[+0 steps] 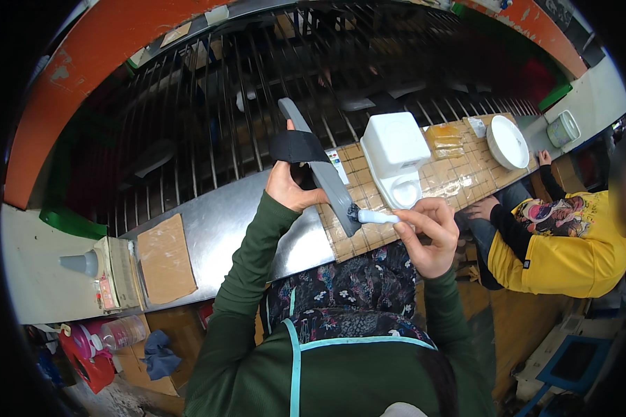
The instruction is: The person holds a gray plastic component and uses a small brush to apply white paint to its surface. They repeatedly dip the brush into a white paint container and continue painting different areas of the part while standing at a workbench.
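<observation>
My left hand (292, 189) is closed around a grey slipper (335, 194) with a wide black strap (295, 146). It holds the slipper tilted on edge over the bench, the sole's side facing right. Between thumb and fingers, my right hand (432, 236) pinches a small brush (377, 217) with a pale handle. The brush's dark bristles touch the slipper's near end. Just beyond my right hand stands a white plastic dispenser (398, 142) with a round cup at its near foot.
Metal rollers (222, 104) run beyond the bench. On the tape-covered cardboard (355, 174) lie amber blocks (444, 142) and a white bowl (508, 144). A cardboard sheet (167, 258) lies at left. To my right sits a person in a yellow top (570, 257), hands at the bench edge.
</observation>
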The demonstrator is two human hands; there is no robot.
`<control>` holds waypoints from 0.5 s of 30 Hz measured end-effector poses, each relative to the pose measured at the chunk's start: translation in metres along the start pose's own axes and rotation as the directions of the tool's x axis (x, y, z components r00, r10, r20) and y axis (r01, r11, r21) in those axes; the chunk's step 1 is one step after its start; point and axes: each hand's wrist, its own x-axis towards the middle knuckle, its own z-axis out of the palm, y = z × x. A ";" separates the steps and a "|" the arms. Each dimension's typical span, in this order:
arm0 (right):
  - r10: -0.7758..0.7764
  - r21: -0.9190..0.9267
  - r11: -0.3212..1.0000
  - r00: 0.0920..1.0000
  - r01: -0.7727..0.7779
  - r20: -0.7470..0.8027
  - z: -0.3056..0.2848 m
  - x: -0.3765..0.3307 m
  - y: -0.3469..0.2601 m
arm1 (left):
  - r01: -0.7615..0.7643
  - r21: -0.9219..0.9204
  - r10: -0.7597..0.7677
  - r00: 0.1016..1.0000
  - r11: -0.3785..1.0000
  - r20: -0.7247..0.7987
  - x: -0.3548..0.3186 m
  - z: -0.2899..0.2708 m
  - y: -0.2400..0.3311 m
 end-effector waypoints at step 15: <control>-0.145 -0.017 0.989 0.987 0.145 -0.065 -0.006 0.034 -0.010 | 0.305 -0.460 -0.274 0.952 0.834 0.135 -0.001 0.022 -0.013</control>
